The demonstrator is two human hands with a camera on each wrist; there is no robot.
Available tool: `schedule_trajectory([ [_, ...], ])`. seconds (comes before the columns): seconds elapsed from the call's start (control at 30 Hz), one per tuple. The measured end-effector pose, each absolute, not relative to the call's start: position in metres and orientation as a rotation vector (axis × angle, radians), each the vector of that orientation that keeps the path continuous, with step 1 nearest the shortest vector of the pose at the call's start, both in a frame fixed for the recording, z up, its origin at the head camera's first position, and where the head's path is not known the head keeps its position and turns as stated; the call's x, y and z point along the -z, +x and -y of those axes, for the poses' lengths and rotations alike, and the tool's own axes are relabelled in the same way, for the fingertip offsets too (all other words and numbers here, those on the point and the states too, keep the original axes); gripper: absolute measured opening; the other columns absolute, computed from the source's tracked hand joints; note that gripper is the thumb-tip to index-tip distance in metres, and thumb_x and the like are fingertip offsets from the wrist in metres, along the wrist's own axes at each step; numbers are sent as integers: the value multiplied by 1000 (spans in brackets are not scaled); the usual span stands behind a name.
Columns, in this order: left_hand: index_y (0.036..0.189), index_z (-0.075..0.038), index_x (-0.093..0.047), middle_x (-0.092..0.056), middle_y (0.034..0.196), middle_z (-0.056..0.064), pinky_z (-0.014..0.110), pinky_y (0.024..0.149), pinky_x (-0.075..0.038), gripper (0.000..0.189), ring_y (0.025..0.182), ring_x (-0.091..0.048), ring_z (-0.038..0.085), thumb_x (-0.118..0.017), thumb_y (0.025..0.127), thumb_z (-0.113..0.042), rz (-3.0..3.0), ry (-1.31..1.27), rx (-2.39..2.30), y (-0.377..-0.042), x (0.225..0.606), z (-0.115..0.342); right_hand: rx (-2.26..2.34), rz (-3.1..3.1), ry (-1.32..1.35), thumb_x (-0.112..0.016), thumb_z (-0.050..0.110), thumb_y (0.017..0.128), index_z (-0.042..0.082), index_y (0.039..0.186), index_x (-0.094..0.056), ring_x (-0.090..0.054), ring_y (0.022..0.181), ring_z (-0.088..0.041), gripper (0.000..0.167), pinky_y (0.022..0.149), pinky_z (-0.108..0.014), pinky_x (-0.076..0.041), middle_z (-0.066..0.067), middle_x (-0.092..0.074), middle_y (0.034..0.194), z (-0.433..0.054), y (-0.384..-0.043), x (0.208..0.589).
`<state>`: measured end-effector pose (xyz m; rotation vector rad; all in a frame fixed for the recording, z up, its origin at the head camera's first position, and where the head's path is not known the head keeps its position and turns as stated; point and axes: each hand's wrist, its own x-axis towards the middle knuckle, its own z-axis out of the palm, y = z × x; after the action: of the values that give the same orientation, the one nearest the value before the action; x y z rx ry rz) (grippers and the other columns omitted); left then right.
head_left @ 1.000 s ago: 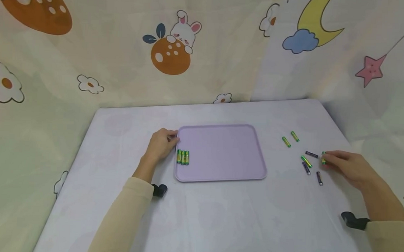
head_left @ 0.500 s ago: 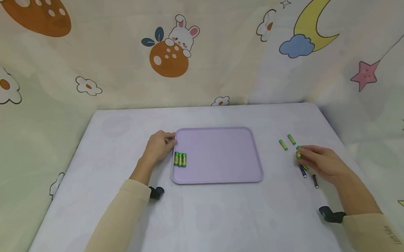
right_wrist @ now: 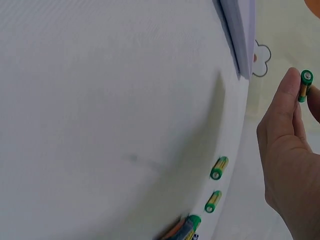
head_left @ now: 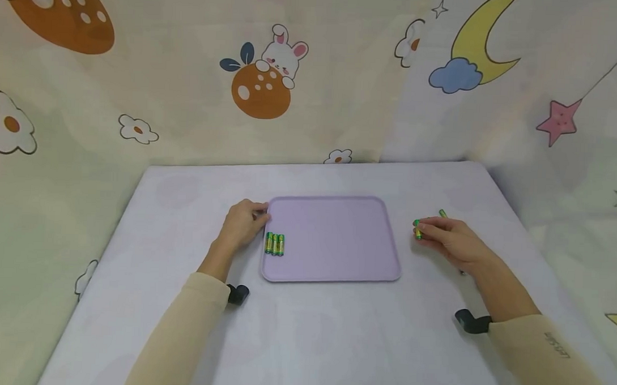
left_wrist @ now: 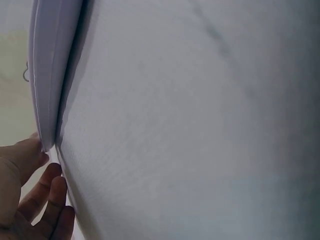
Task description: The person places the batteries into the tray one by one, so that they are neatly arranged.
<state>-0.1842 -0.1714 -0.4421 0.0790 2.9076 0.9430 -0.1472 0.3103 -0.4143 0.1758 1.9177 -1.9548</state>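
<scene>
My right hand (head_left: 455, 240) pinches a green-and-yellow battery (head_left: 418, 230) between thumb and fingers, off the tray's right side. The right wrist view shows that battery (right_wrist: 306, 85) end-on, held above the table. At the tray's left rim, my left hand (head_left: 242, 221) holds the edge of the light purple tray (head_left: 332, 238) with thumb and index finger. Three green batteries (head_left: 275, 244) lie side by side along the tray's left part. Two more green batteries lie on the table in the right wrist view, the nearer one (right_wrist: 213, 202) beside the other (right_wrist: 219, 168).
Dark batteries lie on the right of the white-covered table (head_left: 324, 334), mostly hidden by my right hand. A green battery's end (head_left: 442, 213) shows past the fingers. A patterned cloth (head_left: 190, 69) hangs behind the table.
My right hand has carried the green battery leftward from the loose batteries toward the tray's right side. My left hand stays at the tray's left rim.
</scene>
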Motion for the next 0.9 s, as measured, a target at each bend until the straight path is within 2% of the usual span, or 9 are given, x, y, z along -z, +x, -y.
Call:
schedule_trajectory([
  [0.27, 139, -12, -65, -64, 121, 15, 43, 88, -51, 41, 106, -61, 30, -67, 101, -26, -2901, 57, -934, -184, 444, 174, 1859, -1930, 121, -69, 21, 100, -9, 136, -51, -66, 105, -10, 50, 96, -26, -55, -3, -62, 117, -257, -156, 429],
  [0.5, 138, -12, -66, -64, 119, 14, 42, 86, -50, 41, 102, -59, 28, -67, 101, -28, -2916, 105, -954, -188, 448, 168, 1845, -1932, 122, -68, 19, 101, -8, 136, -52, -65, 107, -10, 47, 97, -28, -55, -5, -60, 122, -233, -163, 434],
  [0.9, 140, -12, -64, -63, 123, 14, 43, 88, -51, 41, 106, -60, 29, -66, 102, -27, -2892, 75, -952, -188, 447, 173, 1869, -1876, 68, -67, 11, 101, -12, 132, -56, -68, 96, -11, 40, 90, -27, -58, -3, -67, 110, -180, -176, 442],
])
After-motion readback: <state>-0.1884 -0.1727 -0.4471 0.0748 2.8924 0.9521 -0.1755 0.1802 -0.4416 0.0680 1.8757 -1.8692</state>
